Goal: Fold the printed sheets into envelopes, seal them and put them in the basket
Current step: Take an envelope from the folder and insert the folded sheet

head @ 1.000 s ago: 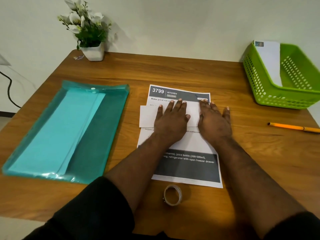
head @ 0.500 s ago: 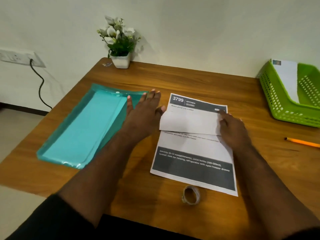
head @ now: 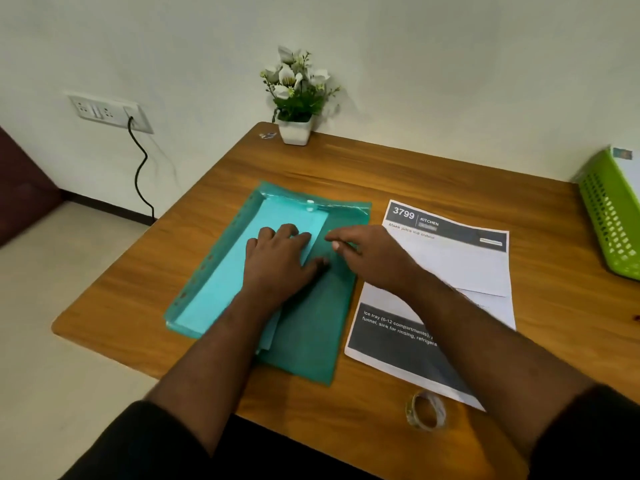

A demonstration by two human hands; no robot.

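Note:
A teal plastic folder (head: pixel 311 327) with light sheets inside lies on the table's left half. My left hand (head: pixel 277 265) rests flat on the sheets in it, fingers spread. My right hand (head: pixel 367 258) reaches across and pinches the folder's translucent cover near the middle of the folder. To the right lies the printed sheet (head: pixel 408 344) headed "3799 KITCHEN", with a white envelope (head: pixel 460 268) on top of it. A green basket (head: pixel 609 216) stands at the right edge, and a white envelope (head: pixel 632 168) leans inside it.
A roll of clear tape (head: pixel 427 410) lies near the front edge of the wooden table (head: pixel 415 168). A small white pot of flowers (head: pixel 296 128) stands at the back. A wall socket with a black cable (head: pixel 138 168) is off to the left.
Both hands left the envelope and printed sheet and moved left onto the teal folder. The view swung left, so the basket is now cut off at the right edge.

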